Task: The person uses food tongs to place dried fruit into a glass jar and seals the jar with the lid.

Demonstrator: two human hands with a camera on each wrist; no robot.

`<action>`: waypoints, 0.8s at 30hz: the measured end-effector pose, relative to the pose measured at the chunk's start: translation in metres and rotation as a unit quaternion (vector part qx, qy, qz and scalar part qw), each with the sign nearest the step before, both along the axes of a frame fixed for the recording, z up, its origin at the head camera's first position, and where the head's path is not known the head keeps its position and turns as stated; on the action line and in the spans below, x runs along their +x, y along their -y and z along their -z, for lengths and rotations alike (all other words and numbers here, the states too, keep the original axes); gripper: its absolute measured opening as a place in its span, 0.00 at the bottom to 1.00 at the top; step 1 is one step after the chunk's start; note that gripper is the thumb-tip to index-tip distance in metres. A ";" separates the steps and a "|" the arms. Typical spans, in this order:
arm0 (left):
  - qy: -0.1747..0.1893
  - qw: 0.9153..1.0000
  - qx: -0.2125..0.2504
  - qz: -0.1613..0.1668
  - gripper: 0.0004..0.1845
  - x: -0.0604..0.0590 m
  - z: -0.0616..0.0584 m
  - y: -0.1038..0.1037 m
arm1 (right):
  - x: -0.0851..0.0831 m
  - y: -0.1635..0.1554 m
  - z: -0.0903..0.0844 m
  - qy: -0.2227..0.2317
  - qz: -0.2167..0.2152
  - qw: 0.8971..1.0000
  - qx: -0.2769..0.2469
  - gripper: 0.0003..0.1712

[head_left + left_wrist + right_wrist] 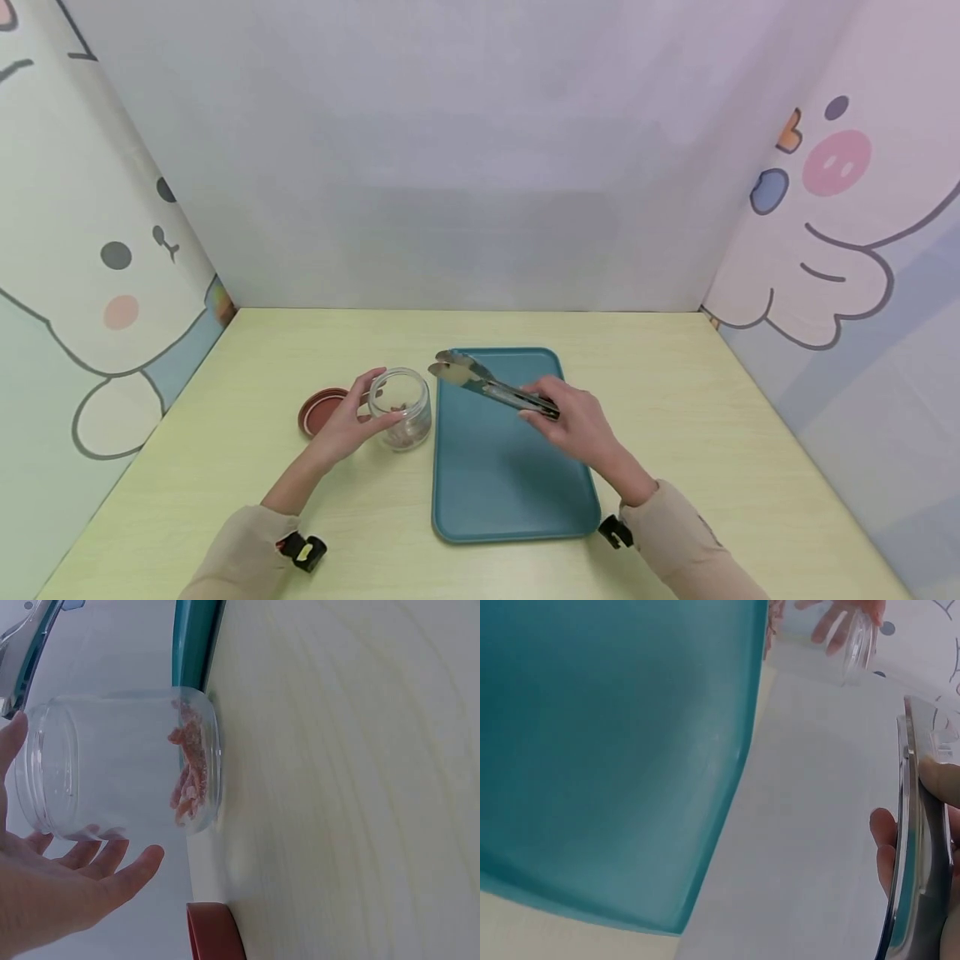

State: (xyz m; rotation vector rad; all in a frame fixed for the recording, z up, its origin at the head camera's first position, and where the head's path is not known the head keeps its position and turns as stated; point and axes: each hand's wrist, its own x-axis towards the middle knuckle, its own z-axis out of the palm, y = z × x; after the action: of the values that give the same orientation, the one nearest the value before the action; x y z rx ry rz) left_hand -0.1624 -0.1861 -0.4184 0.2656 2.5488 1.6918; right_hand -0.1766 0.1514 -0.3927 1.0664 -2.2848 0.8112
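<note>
The pale table carries a teal tray, a glass jar beside it and a red-brown lid.

A plain pale-grey back wall is rising behind a pale-yellow wood-grain tabletop; white-and-blue cartoon-printed side walls are flanking it.

We see a jar that is clear, smooth and glossy; whether it is glass or plastic we cannot tell. The pieces inside look rough and grainy, with a pale, frosted surface. The tongs are polished metal, bright enough that we catch reflections along them. We take the tray for smooth plastic with a soft sheen, and the lid looks smooth too. Under them, the table shows wood grain with a low sheen. The backdrop and sleeves look like matt cloth to us.
</note>
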 end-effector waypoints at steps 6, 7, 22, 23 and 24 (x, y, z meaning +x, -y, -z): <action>0.002 1.000 -0.004 0.000 0.40 0.000 0.001 0.000 | 0.007 -0.012 0.008 0.009 0.064 0.998 -0.022 0.21; 0.002 1.000 -0.004 0.000 0.40 0.000 0.001 0.000 | 0.008 -0.014 0.009 0.013 0.073 0.997 -0.026 0.22; -0.001 1.000 0.000 -0.001 0.40 0.000 0.000 -0.001 | 0.021 -0.036 0.018 0.084 0.185 0.976 -0.079 0.30; -0.001 1.000 0.000 -0.001 0.40 0.000 0.000 -0.001 | 0.021 -0.038 0.018 0.093 0.193 0.973 -0.083 0.31; -0.001 1.000 0.001 -0.001 0.40 0.000 0.000 -0.001 | 0.022 -0.040 0.019 0.100 0.199 0.971 -0.087 0.31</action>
State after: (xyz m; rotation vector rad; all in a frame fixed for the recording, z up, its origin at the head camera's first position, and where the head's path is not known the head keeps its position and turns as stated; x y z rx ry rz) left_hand -0.1623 -0.1851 -0.4180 0.2645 2.5502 1.6957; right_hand -0.1543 0.1910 -0.4115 0.4415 -2.4246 0.9586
